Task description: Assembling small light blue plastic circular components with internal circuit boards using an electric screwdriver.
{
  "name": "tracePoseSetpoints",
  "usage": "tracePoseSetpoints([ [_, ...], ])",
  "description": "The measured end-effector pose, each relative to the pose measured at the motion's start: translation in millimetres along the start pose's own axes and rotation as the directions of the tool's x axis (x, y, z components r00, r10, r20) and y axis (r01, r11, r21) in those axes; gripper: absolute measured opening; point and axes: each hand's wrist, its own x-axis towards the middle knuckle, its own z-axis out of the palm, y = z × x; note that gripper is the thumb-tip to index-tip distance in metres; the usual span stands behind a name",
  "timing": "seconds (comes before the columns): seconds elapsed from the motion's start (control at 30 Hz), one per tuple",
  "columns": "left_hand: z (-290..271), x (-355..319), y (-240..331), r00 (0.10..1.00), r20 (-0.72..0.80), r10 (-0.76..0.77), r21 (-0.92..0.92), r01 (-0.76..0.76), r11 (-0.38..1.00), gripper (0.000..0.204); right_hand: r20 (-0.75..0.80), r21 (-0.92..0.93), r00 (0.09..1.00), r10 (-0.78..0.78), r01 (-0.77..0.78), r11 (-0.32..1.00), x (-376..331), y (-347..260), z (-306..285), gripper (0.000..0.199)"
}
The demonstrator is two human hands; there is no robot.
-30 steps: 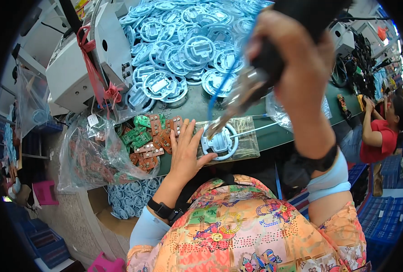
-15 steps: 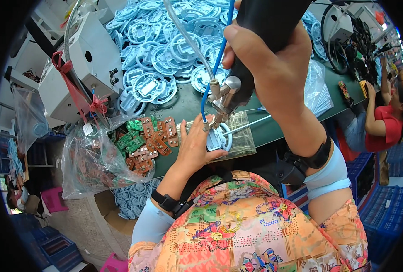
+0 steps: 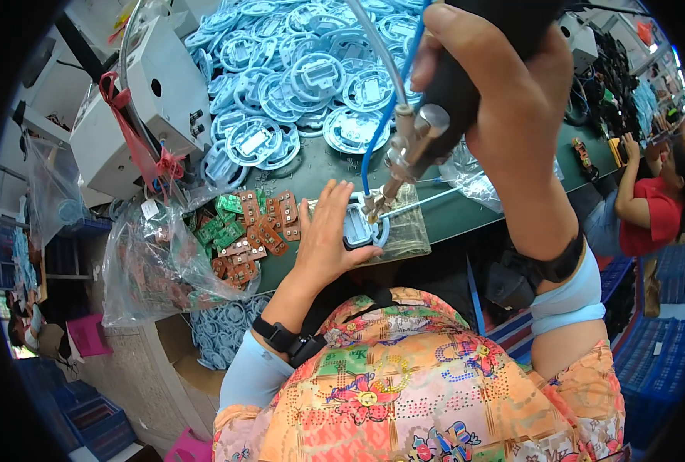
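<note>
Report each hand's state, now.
Left hand: open, spread against the light-blue round plastic part.
Right hand: closed, holding the black power screwdriver.

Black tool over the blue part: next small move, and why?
I'd probably have the right hand ease the black tool slightly down: its metal tip is over the right side of the round blue part, though contact can't be told, and the left hand lies against the part's left edge, seemingly steadying it.
</note>
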Motion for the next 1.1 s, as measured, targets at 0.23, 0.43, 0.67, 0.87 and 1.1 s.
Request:
tracePoseSetpoints([
  [0.23,5.9,-20.8,-2.3,0.995,-0.095,0.035,0.046,-0.031,0.998,0.100,-0.014,-0.070,0.999,0.038,-0.039,0.997,-28.0,4.0,10.8,0.016],
  [0.43,5.7,-20.4,-1.8,0.995,-0.099,0.004,0.020,-0.002,1.000,0.097,-0.039,-0.073,0.998,0.053,-0.055,0.996,-35.4,14.5,11.4,0.016],
  [0.67,5.3,-19.5,-1.0,0.992,-0.128,-0.005,-0.015,0.003,1.000,0.093,0.082,-0.065,0.997,-0.014,0.020,0.998,-21.5,10.1,-2.2,0.021],
  [0.87,1.6,-13.2,-5.9,0.990,-0.135,0.028,0.038,-0.023,0.999,0.100,0.011,-0.102,0.988,-0.151,0.151,0.983,3.4,-28.8,-0.8,0.027],
  [1.1,-7.8,-5.2,1.8,0.988,-0.136,0.079,0.043,-0.074,0.996,0.090,-0.008,-0.228,0.997,-0.078,0.074,0.971,1.1,-3.3,-4.8,0.025],
])
